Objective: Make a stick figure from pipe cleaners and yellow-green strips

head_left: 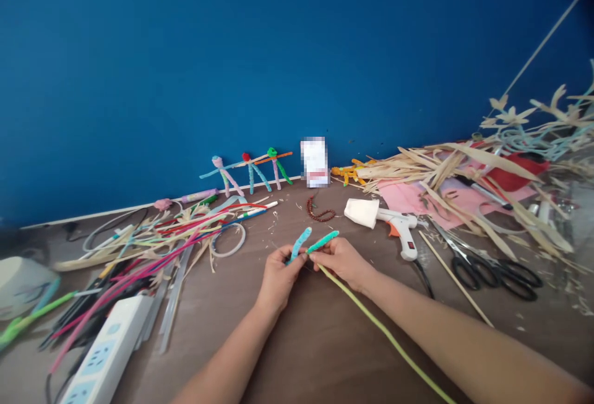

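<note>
soft, moderate light lies evenly on the table [204,336], the wall [278,51] dims toward a black upper right corner, the tub [21,277] at far left is blurred and stretched, coarse pixels mask the white card [315,161], and the left hand [279,273] and right hand [346,262] look fairly sharp.

a craft workspace: a brown tabletop [208,323] against a blue wall [297,51] bears a white glue gun with an orange trigger [404,226], black-handled metal scissors [457,255], loose multicoloured fuzzy stems [130,281], small fuzzy stick figures [251,175] and a long white power strip [109,348]
</note>
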